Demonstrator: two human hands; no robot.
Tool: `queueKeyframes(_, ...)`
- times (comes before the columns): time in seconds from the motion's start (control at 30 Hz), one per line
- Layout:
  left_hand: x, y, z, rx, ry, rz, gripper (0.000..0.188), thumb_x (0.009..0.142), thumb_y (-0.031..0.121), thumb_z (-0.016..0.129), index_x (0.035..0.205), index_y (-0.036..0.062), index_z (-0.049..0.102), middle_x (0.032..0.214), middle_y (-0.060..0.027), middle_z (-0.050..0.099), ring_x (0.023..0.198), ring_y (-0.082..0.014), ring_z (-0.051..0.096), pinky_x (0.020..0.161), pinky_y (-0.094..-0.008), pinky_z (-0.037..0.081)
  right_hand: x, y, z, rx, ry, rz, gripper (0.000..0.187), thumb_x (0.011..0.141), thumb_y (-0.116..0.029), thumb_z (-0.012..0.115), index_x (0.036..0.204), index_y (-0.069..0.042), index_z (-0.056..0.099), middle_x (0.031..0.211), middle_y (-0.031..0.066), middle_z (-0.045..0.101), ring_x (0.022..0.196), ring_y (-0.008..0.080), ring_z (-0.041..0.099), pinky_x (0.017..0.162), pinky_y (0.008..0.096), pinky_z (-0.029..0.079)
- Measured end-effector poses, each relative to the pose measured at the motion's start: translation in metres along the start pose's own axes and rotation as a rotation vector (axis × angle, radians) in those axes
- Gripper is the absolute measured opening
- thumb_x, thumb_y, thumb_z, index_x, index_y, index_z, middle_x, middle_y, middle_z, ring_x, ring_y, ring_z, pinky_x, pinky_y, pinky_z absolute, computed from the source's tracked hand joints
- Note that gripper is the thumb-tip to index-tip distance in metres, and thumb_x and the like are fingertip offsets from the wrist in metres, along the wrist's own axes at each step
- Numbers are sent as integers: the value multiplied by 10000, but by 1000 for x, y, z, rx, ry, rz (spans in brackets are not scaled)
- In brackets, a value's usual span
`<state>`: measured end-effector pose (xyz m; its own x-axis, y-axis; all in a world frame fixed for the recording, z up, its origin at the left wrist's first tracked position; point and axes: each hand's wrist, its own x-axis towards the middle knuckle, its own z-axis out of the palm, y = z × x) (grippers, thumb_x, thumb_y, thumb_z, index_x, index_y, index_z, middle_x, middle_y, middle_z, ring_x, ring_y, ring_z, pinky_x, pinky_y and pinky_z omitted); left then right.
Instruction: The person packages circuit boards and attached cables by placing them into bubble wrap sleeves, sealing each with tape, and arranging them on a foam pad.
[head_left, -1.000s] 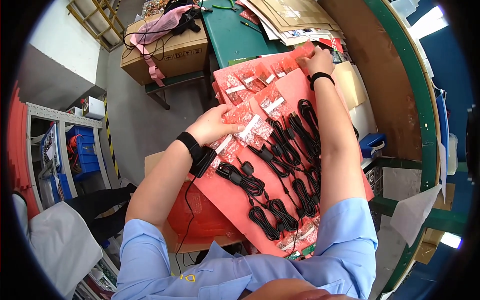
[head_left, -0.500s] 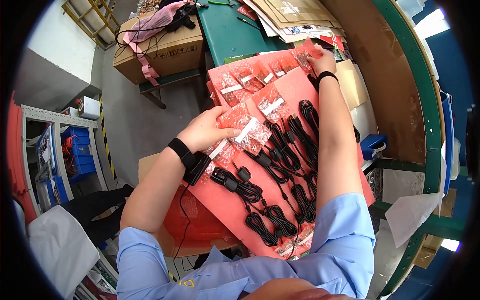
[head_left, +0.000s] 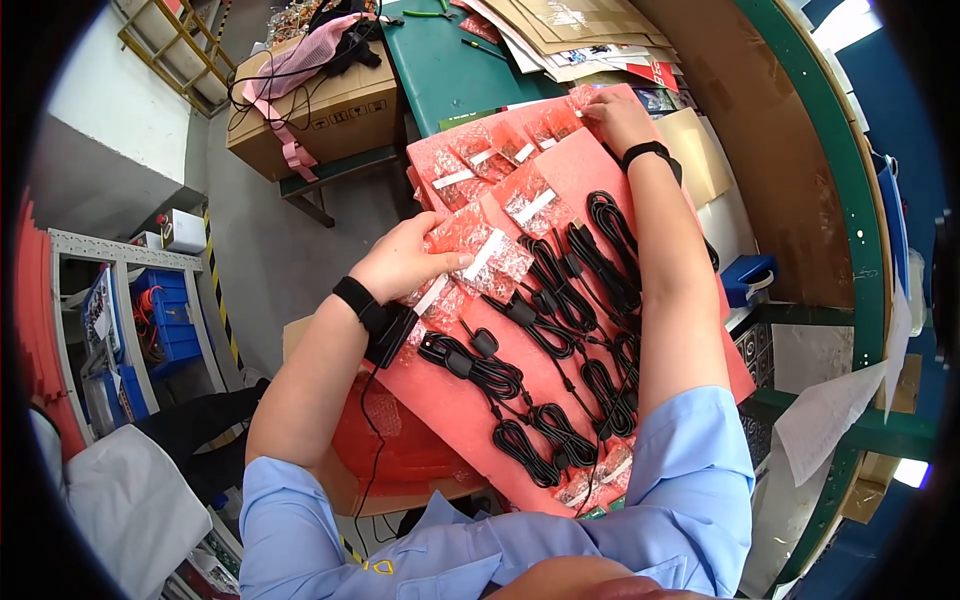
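My left hand [head_left: 408, 258] pinches a red bubble-wrap bag [head_left: 505, 262] with a white label, its thumb on top, above the near-left part of a pink foam sheet [head_left: 440, 405]. At the far right corner of the layered foam my right hand [head_left: 618, 120] has its fingers closed on a smaller red bubble-wrap bag [head_left: 580, 97], partly hidden. A row of similar labelled bags [head_left: 490, 160] lies to its left. Between my arms, bundled black cables [head_left: 565, 290] with small box-shaped parts lie on the sheet. Another bag [head_left: 535, 202] rests just beyond them.
Behind the foam is a green table [head_left: 440, 75] with cutters, a pen-like tool and stacked cardboard [head_left: 590, 25]. A carton [head_left: 320, 105] with a pink bag stands at the far left. A green-framed rack [head_left: 868, 270] rises on the right. An open carton [head_left: 400, 470] sits below my left arm.
My right hand has moved left and slightly down with its bag, toward the row of bags. The left hand keeps its grip on its bag, nearly still.
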<state>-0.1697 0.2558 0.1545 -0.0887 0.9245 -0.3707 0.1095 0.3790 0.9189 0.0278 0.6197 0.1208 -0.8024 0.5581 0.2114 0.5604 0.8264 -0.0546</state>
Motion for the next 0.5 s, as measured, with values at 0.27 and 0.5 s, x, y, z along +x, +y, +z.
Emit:
queueKeyframes(0.27, 0, 0, 0, 18, 11, 15, 555, 789, 193, 731, 1220, -35, 466, 1054, -99, 618, 915, -135, 607, 807, -286, 498, 22, -14, 1, 79, -175, 222, 205, 763, -197, 652, 897, -46, 686, 875, 167, 654, 823, 304, 632, 757, 387, 489)
queueKeyframes(0.5, -2, -1, 0, 45, 29, -21, 589, 772, 240, 743, 1222, -32, 477, 1071, -115, 619, 946, -157, 602, 834, -289, 478, 25, -24, 5, 76, -98, 248, 224, 748, -202, 665, 861, -9, 669, 846, 197, 648, 799, 340, 631, 730, 414, 491)
